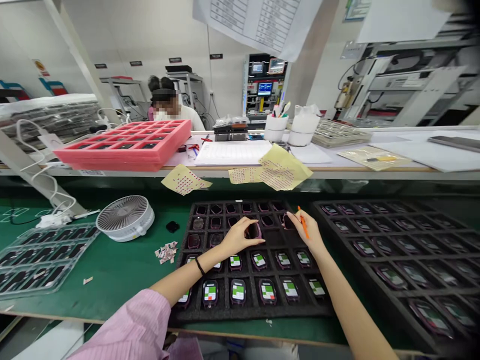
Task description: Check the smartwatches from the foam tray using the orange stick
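Observation:
My left hand (240, 235) grips a dark watch body (254, 230) by its edges, between thumb and fingers, over the black foam tray (210, 316). My right hand (308, 231) is closed around a thin orange stick-like tool (304, 226), whose exact kind I cannot make out. Its fingertips are also at a second dark watch body (288, 221) in the tray's right column; whether they grip it is unclear. In the tray's front rows, several watches (238, 290) show green and white screens. Those in the back rows look dark.
A second foam tray of watches (390, 276) stands at right. To the left are a white fan (125, 218), a small black piece (172, 227), a pile of small scraps (166, 252) and a clear tray (48, 290). A pink foam tray (165, 150) sits on the shelf, with a person behind.

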A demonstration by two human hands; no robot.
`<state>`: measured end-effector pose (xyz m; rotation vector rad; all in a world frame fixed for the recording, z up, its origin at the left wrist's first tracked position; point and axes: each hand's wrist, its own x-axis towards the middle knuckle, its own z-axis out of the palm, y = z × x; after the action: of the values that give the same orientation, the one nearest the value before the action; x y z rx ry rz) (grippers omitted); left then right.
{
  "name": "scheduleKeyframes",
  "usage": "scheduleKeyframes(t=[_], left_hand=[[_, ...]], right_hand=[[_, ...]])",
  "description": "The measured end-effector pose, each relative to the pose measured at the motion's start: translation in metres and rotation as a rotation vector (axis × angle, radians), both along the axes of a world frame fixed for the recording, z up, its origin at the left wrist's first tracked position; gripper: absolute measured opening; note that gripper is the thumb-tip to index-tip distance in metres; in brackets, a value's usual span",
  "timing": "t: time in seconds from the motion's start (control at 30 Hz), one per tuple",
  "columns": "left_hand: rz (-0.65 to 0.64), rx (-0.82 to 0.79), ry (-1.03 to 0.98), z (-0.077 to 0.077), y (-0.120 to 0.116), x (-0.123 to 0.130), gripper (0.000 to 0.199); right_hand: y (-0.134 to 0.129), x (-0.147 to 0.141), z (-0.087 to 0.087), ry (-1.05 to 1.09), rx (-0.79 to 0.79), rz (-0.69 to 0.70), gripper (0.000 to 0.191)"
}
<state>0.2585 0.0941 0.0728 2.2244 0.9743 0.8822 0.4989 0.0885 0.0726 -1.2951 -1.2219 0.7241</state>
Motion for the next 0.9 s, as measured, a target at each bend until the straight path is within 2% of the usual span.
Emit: scheduleKeyframes(t=[0.03, 0.1, 0.23, 0.3, 0.4, 0.53, 0.63, 0.77, 0.83, 0.9], left_hand=[[-0.026, 0.010, 0.031, 0.001, 0.000, 0.003, 0.056], [-0.079, 0.026, 0.067, 0.003, -0.001, 0.009, 0.054], [-0.093, -0.001, 0.055, 0.006, 0.001, 0.023, 0.049], [-0.087, 0.008, 0.060, 0.007, 0.003, 0.031, 0.049], [-0.076, 0.048, 0.123, 0.006, 0.008, 0.045, 0.050], [-0.063, 0.151, 0.418, 0.004, 0.012, 0.064, 0.053], [-0.088, 0.193, 0.590, 0.004, 0.010, 0.072, 0.057], [-0.112, 0.234, 0.609, 0.010, 0.002, 0.059, 0.046], [-0.095, 0.247, 0.577, 0.016, -0.003, 0.038, 0.041], [-0.052, 0.243, 0.527, 0.022, -0.010, 0.006, 0.036]], right_hand=[[0.000, 0.006, -0.002, -0.036, 0.017, -0.049, 0.055], [-0.001, 0.011, -0.005, -0.027, 0.017, -0.059, 0.055], [-0.005, 0.009, -0.004, 0.098, -0.018, 0.078, 0.052], [-0.005, 0.008, -0.005, 0.083, -0.010, 0.097, 0.051], [-0.002, 0.013, -0.009, -0.104, 0.008, 0.022, 0.047], [0.003, 0.022, -0.017, -0.438, -0.042, -0.077, 0.039], [0.005, 0.023, -0.020, -0.523, -0.103, -0.088, 0.035], [0.002, 0.018, -0.021, -0.625, -0.183, -0.134, 0.031], [-0.001, 0.015, -0.019, -0.664, -0.205, -0.151, 0.029], [-0.005, 0.013, -0.015, -0.705, -0.188, -0.186, 0.028]])
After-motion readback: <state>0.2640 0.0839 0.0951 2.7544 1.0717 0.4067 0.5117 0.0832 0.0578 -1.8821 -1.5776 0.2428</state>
